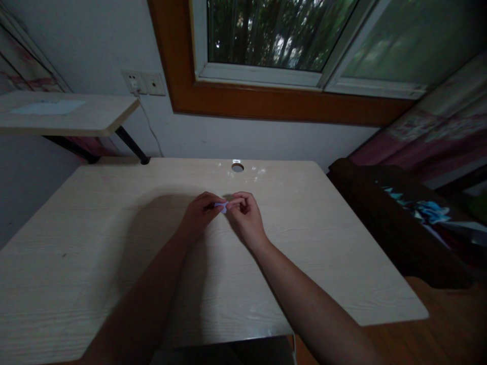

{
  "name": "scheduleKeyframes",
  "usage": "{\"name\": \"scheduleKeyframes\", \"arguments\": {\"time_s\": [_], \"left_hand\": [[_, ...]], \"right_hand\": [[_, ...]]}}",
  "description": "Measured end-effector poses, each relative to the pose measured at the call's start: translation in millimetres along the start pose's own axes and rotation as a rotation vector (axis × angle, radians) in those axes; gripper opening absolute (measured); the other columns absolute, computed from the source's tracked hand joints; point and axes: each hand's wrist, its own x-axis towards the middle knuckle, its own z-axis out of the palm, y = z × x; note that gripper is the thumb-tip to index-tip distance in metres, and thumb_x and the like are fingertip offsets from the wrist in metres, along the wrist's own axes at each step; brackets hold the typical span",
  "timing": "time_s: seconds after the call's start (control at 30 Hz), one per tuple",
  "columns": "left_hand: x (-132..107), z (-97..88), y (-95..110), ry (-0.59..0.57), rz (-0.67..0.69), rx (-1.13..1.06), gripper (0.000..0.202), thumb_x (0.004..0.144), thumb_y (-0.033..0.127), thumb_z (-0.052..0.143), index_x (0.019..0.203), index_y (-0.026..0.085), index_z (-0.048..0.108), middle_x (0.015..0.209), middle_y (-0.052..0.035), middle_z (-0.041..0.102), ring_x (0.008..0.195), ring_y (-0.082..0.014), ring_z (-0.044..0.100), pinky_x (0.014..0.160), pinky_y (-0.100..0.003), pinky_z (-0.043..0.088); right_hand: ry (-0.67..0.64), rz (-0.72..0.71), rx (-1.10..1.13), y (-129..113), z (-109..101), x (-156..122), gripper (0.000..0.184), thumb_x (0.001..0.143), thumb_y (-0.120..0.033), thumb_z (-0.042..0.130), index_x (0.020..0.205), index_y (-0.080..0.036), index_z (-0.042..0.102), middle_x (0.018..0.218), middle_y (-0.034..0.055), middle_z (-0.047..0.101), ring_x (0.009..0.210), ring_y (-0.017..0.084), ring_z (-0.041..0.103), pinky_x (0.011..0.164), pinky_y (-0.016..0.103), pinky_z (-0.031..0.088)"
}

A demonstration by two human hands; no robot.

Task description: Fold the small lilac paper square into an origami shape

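Observation:
A small pale-lilac piece, looking like folded paper (224, 208), is pinched between my two hands over the middle of the desk. My left hand (199, 213) grips its left side with thumb and fingers closed. On the other side, my right hand (247, 215) pinches its right edge between thumb and fingertips. Much of the piece is hidden behind the fingers, so its full shape cannot be made out. Both forearms reach in from the bottom of the view, and a shadow falls left of my left hand.
The light wooden desk (312, 274) has a round cable hole (238, 168) at its back edge. A raised shelf (68, 114) stands at back left, near wall sockets (143, 83) with a plugged-in cable. Right of the desk, a dark wooden piece of furniture (380, 203) bears blue paper-like items (431, 212).

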Motion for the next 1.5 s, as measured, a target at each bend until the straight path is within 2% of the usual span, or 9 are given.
{"name": "scheduleKeyframes", "arguments": {"time_s": [0.47,0.9,1.17,1.5], "left_hand": [[-0.4,0.4,-1.3,0.014,-0.011,-0.025,0.017,0.089,0.035,0.069,0.101,0.024,0.076,0.094,-0.0046,0.069,0.087,-0.0162,0.066,0.078,-0.029,0.056],[-0.1,-0.3,2.7,0.001,0.017,-0.021,0.012,0.089,0.028,0.069,0.099,0.024,0.076,0.094,-0.0037,0.069,0.089,-0.0154,0.067,0.081,-0.028,0.054],[-0.1,0.0,2.3,0.024,-0.011,-0.020,0.015,0.090,0.033,0.068,0.099,0.024,0.076,0.095,-0.0050,0.070,0.088,-0.0168,0.068,0.080,-0.030,0.056],[0.3,-0.8,-0.1,0.022,-0.001,-0.062,0.015,0.090,0.033,0.069,0.098,0.023,0.077,0.095,-0.0052,0.070,0.089,-0.0163,0.067,0.083,-0.029,0.055]], "right_hand": [[-0.006,-0.006,-0.010,2.2,-0.3,-0.6,0.030,0.079,-0.028,0.075,0.105,-0.027,0.059,0.082,-0.0036,0.067,0.072,0.013,0.061,0.072,0.029,0.048],[0.005,-0.003,-0.016,0.3,0.1,0.2,0.030,0.079,-0.027,0.077,0.103,-0.027,0.060,0.081,-0.0039,0.067,0.073,0.014,0.062,0.074,0.030,0.048],[-0.015,0.000,0.006,2.0,-0.5,0.0,0.032,0.079,-0.029,0.078,0.105,-0.028,0.059,0.084,-0.0039,0.068,0.073,0.013,0.062,0.074,0.030,0.049],[-0.013,0.017,0.048,9.2,-1.0,1.4,0.035,0.077,-0.029,0.081,0.105,-0.028,0.060,0.084,-0.0050,0.067,0.071,0.011,0.061,0.072,0.027,0.048]]}}
